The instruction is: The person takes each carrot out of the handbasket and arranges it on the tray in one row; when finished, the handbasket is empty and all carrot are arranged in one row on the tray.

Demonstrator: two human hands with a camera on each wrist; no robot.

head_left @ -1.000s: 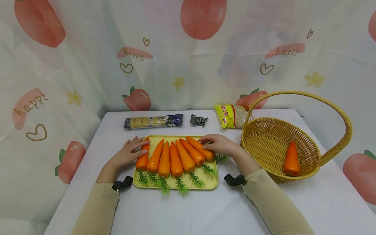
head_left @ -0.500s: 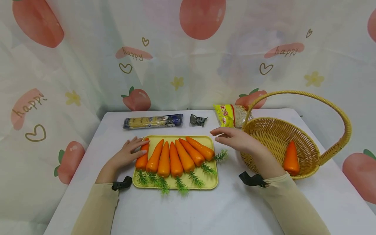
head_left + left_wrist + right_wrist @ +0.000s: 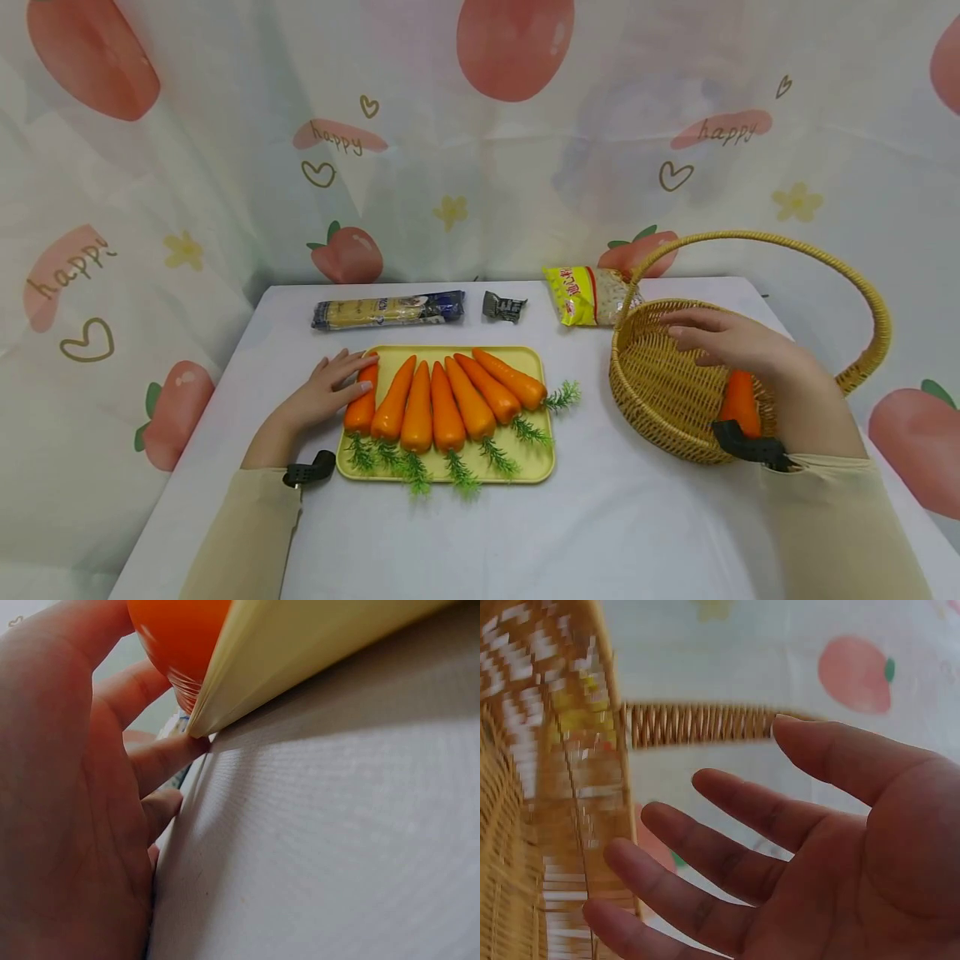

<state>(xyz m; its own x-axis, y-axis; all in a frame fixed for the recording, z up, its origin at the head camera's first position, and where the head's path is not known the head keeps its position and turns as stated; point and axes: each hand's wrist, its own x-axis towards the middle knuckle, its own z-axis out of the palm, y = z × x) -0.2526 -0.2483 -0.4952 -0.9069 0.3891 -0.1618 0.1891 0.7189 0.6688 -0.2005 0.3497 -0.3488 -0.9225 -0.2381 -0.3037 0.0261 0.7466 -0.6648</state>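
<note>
Several orange carrots (image 3: 448,408) with green tops lie fanned out on a yellow tray (image 3: 525,462). At the tray's left edge my left hand (image 3: 318,396) rests against the leftmost carrot (image 3: 360,408), its fingers spread; in the left wrist view the fingers (image 3: 161,765) touch the tray's rim. My right hand (image 3: 738,342) hovers over the wicker basket (image 3: 652,400), holding nothing. Its fingers (image 3: 697,900) are spread and slightly bent in the right wrist view. One carrot (image 3: 741,404) lies inside the basket, partly hidden by the right arm.
Along the back of the table lie a noodle pack (image 3: 388,311), a small dark wrapped packet (image 3: 504,307) and a yellow-and-clear bag (image 3: 592,296). The basket's tall handle (image 3: 862,292) arches above the right arm. A printed cloth (image 3: 480,192) hangs behind.
My right hand has left the rightmost carrot on the tray and moved right, over the basket. The left hand has stayed at the tray's left side.
</note>
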